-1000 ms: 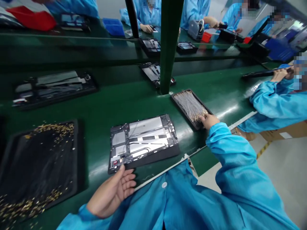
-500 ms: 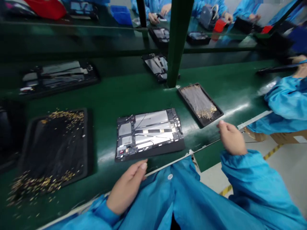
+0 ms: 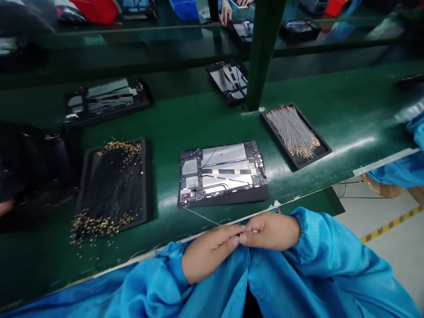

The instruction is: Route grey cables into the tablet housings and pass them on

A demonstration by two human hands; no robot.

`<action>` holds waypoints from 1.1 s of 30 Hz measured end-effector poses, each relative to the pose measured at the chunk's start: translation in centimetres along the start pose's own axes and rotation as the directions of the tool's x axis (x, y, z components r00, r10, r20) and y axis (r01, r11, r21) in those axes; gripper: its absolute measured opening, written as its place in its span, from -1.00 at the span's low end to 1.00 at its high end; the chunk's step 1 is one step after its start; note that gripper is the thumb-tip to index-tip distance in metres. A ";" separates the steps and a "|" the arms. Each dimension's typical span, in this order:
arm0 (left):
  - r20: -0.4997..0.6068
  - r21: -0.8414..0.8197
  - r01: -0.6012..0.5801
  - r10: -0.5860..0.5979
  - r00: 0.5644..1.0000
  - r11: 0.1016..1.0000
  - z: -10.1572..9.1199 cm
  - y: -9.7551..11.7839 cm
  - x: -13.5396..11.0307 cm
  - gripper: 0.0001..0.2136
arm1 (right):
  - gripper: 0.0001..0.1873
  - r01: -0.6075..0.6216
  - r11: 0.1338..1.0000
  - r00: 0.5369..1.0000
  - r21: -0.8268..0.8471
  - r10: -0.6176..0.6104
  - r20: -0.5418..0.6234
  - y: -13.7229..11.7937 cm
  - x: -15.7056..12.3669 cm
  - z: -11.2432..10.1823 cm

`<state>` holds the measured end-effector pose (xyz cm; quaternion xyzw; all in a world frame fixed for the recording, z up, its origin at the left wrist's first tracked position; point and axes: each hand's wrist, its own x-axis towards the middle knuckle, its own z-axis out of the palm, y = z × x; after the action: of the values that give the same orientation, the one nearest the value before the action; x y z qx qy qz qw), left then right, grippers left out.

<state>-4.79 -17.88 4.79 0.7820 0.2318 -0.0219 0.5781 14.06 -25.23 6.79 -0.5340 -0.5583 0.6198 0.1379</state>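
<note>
Both my hands meet at the front edge of the green conveyor belt (image 3: 212,132), just below an opened tablet housing (image 3: 221,174). My left hand (image 3: 208,251) and my right hand (image 3: 271,232) pinch a thin wire (image 3: 202,216) between their fingertips. That wire runs up toward the housing's lower left corner. A black tray of grey wires with gold ends (image 3: 294,134) lies to the far right of the housing, out of reach of my fingers. To the left, a black tray (image 3: 112,190) holds dark strands with gold bits.
Two more opened tablets (image 3: 228,81) (image 3: 107,100) lie farther along the belt, beside a green post (image 3: 263,57). A co-worker's blue sleeve (image 3: 397,170) enters at the right. A further bench with a co-worker's hand (image 3: 226,12) runs behind a rail.
My hands have come together at the belt's edge, and the right one has left the wire tray. Both now pinch a thin wire. The view has shifted, so everything sits higher and further right.
</note>
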 end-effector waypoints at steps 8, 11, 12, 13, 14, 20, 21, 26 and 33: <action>0.005 0.109 0.138 -0.139 0.990 0.984 -0.4 1.4 0.8 -0.76 | -0.59 -0.167 0.979 0.984 0.114 0.172 -0.038 1.1 -0.7 0.1; -0.090 0.243 0.109 -0.089 0.992 0.964 -0.2 1.1 1.0 -0.75 | -0.67 -0.226 0.963 0.966 0.148 0.242 -0.095 1.6 -0.6 0.2; -0.117 0.272 0.100 -0.070 0.991 0.957 -0.1 1.0 1.1 -0.75 | -0.67 -0.229 0.959 0.962 0.167 0.249 -0.111 1.7 -0.6 0.3; -0.151 0.294 0.091 -0.048 0.987 0.951 -0.1 0.8 1.1 -0.74 | -0.65 -0.229 0.954 0.957 0.195 0.257 -0.134 1.9 -0.5 0.3; -0.185 0.312 0.079 -0.021 0.983 0.947 0.0 0.6 1.3 -0.73 | -0.62 -0.231 0.945 0.949 0.233 0.272 -0.161 2.0 -0.4 0.3; -0.212 0.379 -0.070 0.160 0.964 0.923 0.2 0.7 2.7 -0.71 | -0.58 -0.229 0.830 0.917 0.509 0.360 -0.174 1.8 0.5 0.1; -0.208 0.393 -0.088 0.181 0.961 0.916 0.2 0.8 2.9 -0.71 | -0.58 -0.210 0.809 0.918 0.549 0.357 -0.175 1.7 0.6 0.0; -0.248 0.507 -0.154 0.314 0.916 0.848 -0.1 0.9 4.2 -0.72 | -0.60 -0.104 0.729 0.927 0.677 0.317 -0.199 2.0 1.1 -0.3; -0.402 0.666 -0.092 0.460 0.791 0.741 -0.2 -0.1 6.5 -0.78 | -0.61 0.044 0.697 0.811 0.716 0.394 -0.433 1.7 2.3 -1.4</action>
<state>0.88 -15.49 2.83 0.9252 0.2411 0.2164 0.1975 15.00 -23.29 4.44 -0.6510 -0.1611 0.6103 0.4216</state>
